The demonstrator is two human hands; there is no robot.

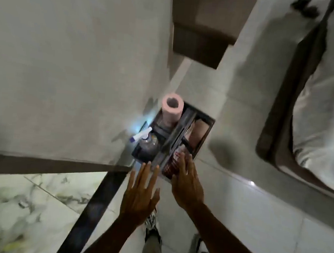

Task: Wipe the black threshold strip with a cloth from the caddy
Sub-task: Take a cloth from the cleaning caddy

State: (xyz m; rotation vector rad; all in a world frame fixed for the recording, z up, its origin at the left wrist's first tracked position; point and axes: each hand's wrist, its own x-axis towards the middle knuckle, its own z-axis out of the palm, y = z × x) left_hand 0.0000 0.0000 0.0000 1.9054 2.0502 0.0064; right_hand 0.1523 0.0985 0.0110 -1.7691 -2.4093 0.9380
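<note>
Threshold strip [93, 210] runs floor-level, below-left of the caddy [205, 137]. Both hands empty, fingers spread — left hand [140, 191] short of the caddy, right hand [186, 183] over its near compartment. Pinch one cloth [174, 162] — lift straight up.
</note>
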